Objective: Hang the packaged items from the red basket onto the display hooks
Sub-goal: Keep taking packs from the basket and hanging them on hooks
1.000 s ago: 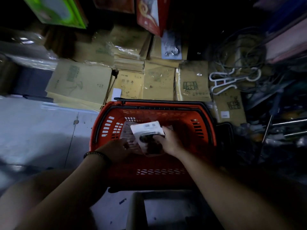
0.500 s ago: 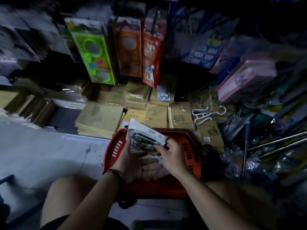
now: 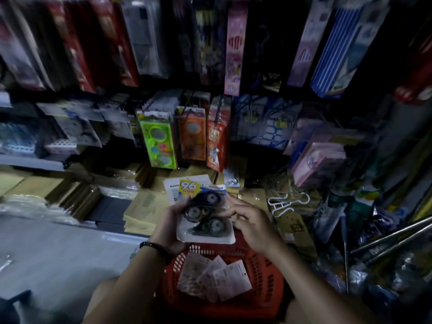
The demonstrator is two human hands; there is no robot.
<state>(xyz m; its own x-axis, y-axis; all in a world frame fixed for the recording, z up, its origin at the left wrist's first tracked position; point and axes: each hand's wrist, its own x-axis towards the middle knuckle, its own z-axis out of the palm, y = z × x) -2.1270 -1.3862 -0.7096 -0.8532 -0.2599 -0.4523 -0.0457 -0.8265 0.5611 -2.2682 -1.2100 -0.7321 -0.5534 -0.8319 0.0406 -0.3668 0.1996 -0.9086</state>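
A red basket (image 3: 264, 284) stands on the floor below my arms, with several white packaged cards (image 3: 219, 277) lying inside. My left hand (image 3: 168, 223) holds a blister pack (image 3: 203, 218) of dark round items with a yellow "96" label, and a second white pack (image 3: 171, 190) fans out behind it. My right hand (image 3: 250, 220) grips the pack's right edge with curled fingers. Both hands hold the packs above the basket's far rim. Display hooks are hidden behind the hanging goods.
Hanging packages fill the wall: a green one (image 3: 159, 141), an orange one (image 3: 192, 134), a red one (image 3: 216, 139). Brown wrapped stacks (image 3: 140, 206) lie on the floor beyond the basket. White hangers (image 3: 287, 202) and metal rods (image 3: 392, 237) clutter the right.
Both hands lifted the packs out of the basket and up in front of the display. The front pack now faces me, and my view tilted up to the hanging goods.
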